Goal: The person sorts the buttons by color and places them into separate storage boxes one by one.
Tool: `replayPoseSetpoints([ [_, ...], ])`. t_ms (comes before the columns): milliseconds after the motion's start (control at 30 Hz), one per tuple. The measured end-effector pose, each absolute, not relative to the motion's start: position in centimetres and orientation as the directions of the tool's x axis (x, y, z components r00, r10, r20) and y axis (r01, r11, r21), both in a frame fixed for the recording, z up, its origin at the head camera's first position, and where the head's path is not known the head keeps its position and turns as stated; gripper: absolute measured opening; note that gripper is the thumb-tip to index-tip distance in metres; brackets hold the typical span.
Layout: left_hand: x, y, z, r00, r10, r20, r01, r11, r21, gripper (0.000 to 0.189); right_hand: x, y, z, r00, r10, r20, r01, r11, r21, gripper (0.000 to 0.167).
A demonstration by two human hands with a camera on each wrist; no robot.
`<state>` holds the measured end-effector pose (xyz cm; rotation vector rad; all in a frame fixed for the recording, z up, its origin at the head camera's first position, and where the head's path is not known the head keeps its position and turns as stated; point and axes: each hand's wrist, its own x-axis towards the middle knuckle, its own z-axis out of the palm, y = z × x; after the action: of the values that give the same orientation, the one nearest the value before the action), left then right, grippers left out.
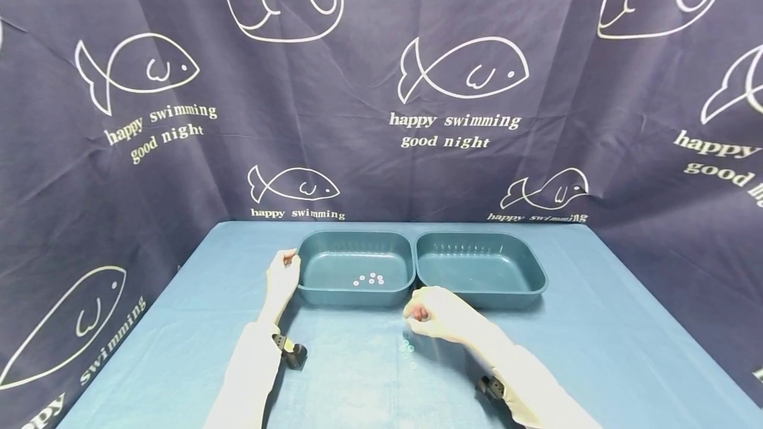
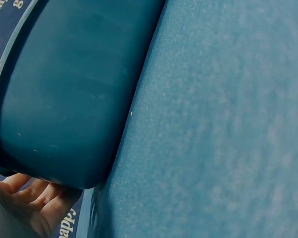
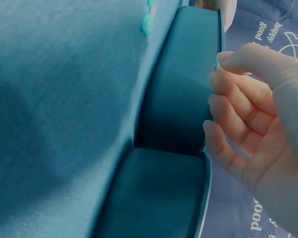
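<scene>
Two teal trays stand side by side, the left tray (image 1: 357, 297) and the right tray (image 1: 485, 298). At the outer end of the left tray, my left hand (image 1: 283, 278) grips the rim and end wall; the left wrist view shows its fingers (image 2: 37, 198) against that wall, the thumb hidden. My right hand (image 1: 444, 315) is raised in front of where the trays meet. Between its thumb and index fingertip it pinches a small green round piece (image 3: 217, 64). Several small pinkish discs (image 1: 372, 276) lie inside the left tray.
Several small green round pieces (image 1: 410, 348) lie on the blue tablecloth (image 1: 352, 363) below the right hand. A dark curtain (image 1: 369, 98) with white fish and whale drawings hangs behind and beside the table. Each wrist carries a small black camera (image 1: 293, 353).
</scene>
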<state>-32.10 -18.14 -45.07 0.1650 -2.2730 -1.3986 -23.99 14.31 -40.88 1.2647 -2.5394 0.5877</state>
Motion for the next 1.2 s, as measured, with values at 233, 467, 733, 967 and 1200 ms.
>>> replayPoseSetpoints([
  [233,-32.1,-18.0,-45.0,-0.884,-0.339,0.321,0.134,0.474,0.870,0.027,-24.2,14.5,-40.2,-0.608,-0.690,0.392,-0.792,0.558,-0.246,0.009],
  [467,-32.1,-18.0,-44.8,-0.885,-0.343,0.315,0.128,0.472,0.872,0.028,-24.3,14.9,-38.9,-0.660,-0.649,0.379,-0.751,0.587,-0.303,0.012],
  [733,-31.8,-18.0,-44.7,-0.892,-0.337,0.302,0.118,0.470,0.875,0.029,-25.2,15.6,-38.0,-0.661,-0.633,0.403,-0.746,0.613,-0.259,0.011],
  [967,-31.8,-18.1,-44.8,-0.887,-0.339,0.313,0.124,0.480,0.869,0.028,-26.2,16.4,-37.9,-0.669,-0.604,0.432,-0.736,0.616,-0.279,0.008],
  [1200,-31.9,-18.0,-44.9,-0.885,-0.343,0.314,0.123,0.480,0.869,0.028,-27.1,17.1,-38.1,-0.722,-0.561,0.405,-0.688,0.645,-0.333,0.009],
])
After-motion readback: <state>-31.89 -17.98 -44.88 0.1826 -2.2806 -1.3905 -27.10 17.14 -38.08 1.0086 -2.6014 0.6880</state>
